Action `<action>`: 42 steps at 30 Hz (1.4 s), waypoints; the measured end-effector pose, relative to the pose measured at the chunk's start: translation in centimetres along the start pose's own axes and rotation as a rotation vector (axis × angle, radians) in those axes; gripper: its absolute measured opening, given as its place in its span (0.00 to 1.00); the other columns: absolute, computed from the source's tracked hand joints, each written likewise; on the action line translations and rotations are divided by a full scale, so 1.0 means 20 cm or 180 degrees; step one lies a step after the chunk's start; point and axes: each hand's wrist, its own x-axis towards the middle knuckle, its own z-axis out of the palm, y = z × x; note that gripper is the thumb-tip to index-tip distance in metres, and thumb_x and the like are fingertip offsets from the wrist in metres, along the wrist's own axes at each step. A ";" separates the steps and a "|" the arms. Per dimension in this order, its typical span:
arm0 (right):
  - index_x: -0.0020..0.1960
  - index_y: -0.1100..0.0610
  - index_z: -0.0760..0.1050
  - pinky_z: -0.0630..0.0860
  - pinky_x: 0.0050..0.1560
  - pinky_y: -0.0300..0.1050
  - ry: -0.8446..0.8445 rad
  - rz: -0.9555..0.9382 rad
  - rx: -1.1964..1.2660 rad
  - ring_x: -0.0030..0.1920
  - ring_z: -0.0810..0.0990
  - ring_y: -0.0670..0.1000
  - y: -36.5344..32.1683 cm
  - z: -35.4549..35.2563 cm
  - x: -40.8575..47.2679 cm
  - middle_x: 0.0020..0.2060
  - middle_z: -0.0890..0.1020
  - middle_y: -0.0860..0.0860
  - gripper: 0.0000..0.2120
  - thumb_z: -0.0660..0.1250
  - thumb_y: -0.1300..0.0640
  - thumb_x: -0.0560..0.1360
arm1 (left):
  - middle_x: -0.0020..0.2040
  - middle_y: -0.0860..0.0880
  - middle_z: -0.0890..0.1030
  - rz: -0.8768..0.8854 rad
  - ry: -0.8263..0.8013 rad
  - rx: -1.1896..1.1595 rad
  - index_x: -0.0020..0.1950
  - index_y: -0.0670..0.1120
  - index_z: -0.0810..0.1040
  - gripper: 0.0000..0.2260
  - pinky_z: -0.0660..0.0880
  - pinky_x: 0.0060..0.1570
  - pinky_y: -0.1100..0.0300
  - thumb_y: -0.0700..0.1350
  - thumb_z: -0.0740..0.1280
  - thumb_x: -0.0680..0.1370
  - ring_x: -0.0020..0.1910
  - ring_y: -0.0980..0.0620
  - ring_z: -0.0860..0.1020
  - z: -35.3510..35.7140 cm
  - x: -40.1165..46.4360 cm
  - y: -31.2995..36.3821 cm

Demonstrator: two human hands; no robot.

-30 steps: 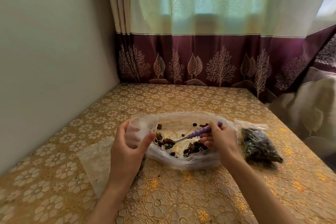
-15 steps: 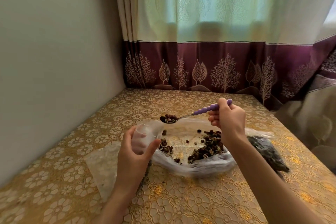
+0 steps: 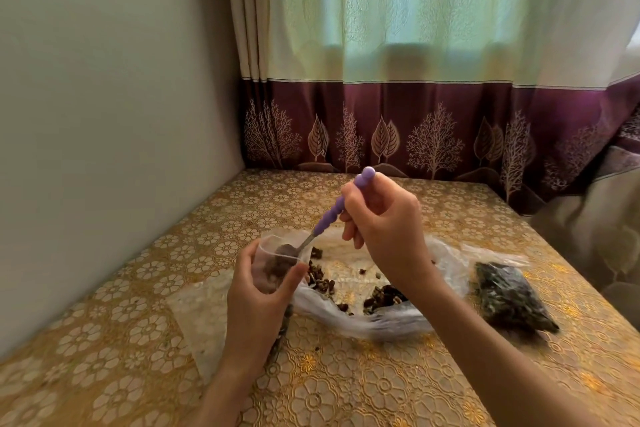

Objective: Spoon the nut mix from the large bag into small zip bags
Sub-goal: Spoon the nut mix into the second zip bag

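On a table (image 3: 346, 388) covered in gold floral cloth, two bare hands at work over an open large bag (image 3: 377, 317) of nut mix (image 3: 382, 298), lying flat with its mouth spread wide. Left hand (image 3: 256, 295) curled around a small zip bag (image 3: 277, 263), thumb and fingers holding its mouth open, upright just beside the large bag's near-left edge. Right hand (image 3: 384, 229) pinching the beaded purple handle of a spoon (image 3: 311, 236), handle tilted up, bowl dipped inside the small bag's mouth, dark nuts visible through the plastic below.

Likely trouble: nuts spilling onto the cloth if the soft mouth folds shut or the spoon tips against the rim; the bag sagging if the left grip loosens.

To the right, well apart, a filled dark bag (image 3: 509, 295) lying on the cloth. Flat clear plastic (image 3: 197, 315) under the left wrist. Plain wall on the left; behind, a pale green curtain (image 3: 433, 10) with a maroon, tree-patterned border.
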 end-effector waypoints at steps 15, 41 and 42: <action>0.40 0.64 0.72 0.70 0.23 0.39 0.0723 0.0543 0.0478 0.25 0.73 0.49 0.10 -0.19 -0.01 0.30 0.83 0.54 0.10 0.57 0.66 0.78 | 0.53 0.56 0.77 0.0068 0.0086 0.0164 0.63 0.58 0.66 0.31 0.70 0.40 0.78 0.62 0.70 0.63 0.47 0.62 0.77 0.00 0.00 0.00; 0.31 0.58 0.69 0.58 0.18 0.33 0.0030 0.2466 -0.0770 0.18 0.65 0.43 0.58 -0.59 0.17 0.22 0.73 0.50 0.16 0.53 0.61 0.77 | 0.48 0.50 0.79 0.0127 -0.0051 0.0259 0.67 0.47 0.67 0.41 0.70 0.38 0.78 0.69 0.67 0.60 0.43 0.66 0.76 -0.01 0.00 0.00; 0.31 0.58 0.70 0.59 0.18 0.33 -0.0080 0.2511 -0.0834 0.18 0.65 0.43 0.58 -0.59 0.18 0.20 0.73 0.49 0.16 0.54 0.60 0.77 | 0.48 0.49 0.79 0.0137 -0.0059 0.0257 0.67 0.47 0.67 0.40 0.70 0.38 0.78 0.68 0.67 0.61 0.43 0.66 0.76 0.00 0.00 0.00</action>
